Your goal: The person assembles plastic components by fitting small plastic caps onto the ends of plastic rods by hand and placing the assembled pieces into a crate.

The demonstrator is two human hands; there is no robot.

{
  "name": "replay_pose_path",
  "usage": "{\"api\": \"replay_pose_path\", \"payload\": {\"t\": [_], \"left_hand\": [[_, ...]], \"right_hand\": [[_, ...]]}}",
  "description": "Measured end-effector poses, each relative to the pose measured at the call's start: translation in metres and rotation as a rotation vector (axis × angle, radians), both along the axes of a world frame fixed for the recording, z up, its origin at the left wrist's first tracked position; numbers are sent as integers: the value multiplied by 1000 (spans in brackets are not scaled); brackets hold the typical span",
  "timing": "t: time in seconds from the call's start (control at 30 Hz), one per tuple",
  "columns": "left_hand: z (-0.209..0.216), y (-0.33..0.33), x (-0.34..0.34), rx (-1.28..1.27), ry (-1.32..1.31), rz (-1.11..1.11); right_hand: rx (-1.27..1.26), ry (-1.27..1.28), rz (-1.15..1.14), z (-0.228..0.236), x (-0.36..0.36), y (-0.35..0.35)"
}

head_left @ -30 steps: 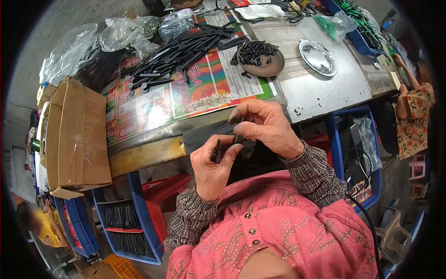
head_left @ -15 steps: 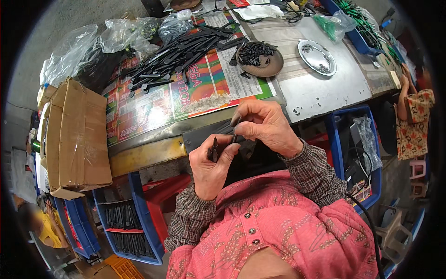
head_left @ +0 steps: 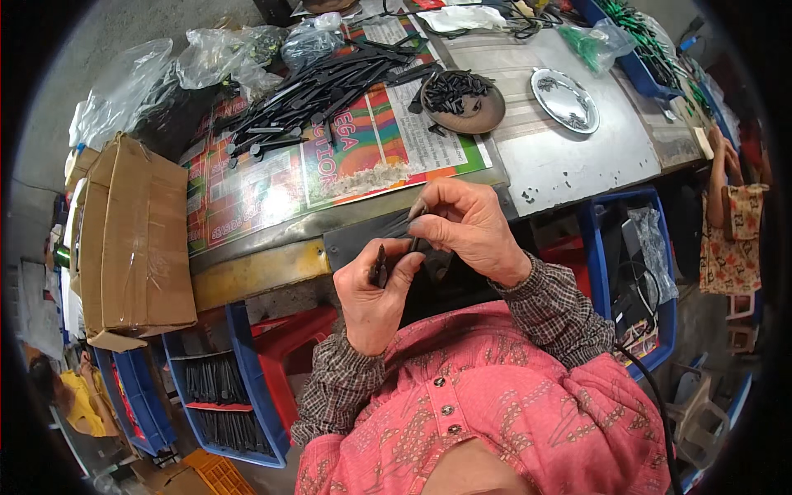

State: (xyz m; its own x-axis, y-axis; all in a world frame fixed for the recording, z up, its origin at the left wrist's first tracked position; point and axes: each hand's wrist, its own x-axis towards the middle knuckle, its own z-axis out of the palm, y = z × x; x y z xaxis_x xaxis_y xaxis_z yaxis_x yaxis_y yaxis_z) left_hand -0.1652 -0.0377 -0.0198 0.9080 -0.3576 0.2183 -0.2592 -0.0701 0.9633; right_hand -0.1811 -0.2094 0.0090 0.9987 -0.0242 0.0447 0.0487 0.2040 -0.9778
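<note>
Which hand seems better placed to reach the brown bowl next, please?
Probably the right hand: it sits nearer the bowl, though its fingers seem occupied; the left hand grips a dark object.

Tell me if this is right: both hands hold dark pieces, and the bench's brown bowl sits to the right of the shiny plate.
The side is wrong: the head view shows the brown bowl sitting left of the shiny plate. The left hand and right hand do hold dark pieces.

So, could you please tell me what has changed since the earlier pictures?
At the right, the co-worker's hand moved lower in the picture. The left hand stays closed on dark pieces, the right hand pinching a thin dark piece; the bowl stayed put.
</note>
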Motion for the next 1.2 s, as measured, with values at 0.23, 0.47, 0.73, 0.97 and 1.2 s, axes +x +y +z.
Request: {"api": "replay_pose_path", "payload": {"t": [0.23,0.47,0.73,0.97,1.2], "left_hand": [[13,5,-6,113,-60,25],[-7,9,-10,29,-368,158],[-10,71,-25,140,-233,144],[-13,183,-40,653,-104,368],[-38,313,-47,900,-26,678]], "right_hand": [[-128,-45,-61,-9,-1,7],[-63,-100,-153,-13,-7,28],[-134,-90,80,-21,-10,44],[-243,-77,108,-19,-6,41],[-287,-83,125,-21,-5,44]]}}
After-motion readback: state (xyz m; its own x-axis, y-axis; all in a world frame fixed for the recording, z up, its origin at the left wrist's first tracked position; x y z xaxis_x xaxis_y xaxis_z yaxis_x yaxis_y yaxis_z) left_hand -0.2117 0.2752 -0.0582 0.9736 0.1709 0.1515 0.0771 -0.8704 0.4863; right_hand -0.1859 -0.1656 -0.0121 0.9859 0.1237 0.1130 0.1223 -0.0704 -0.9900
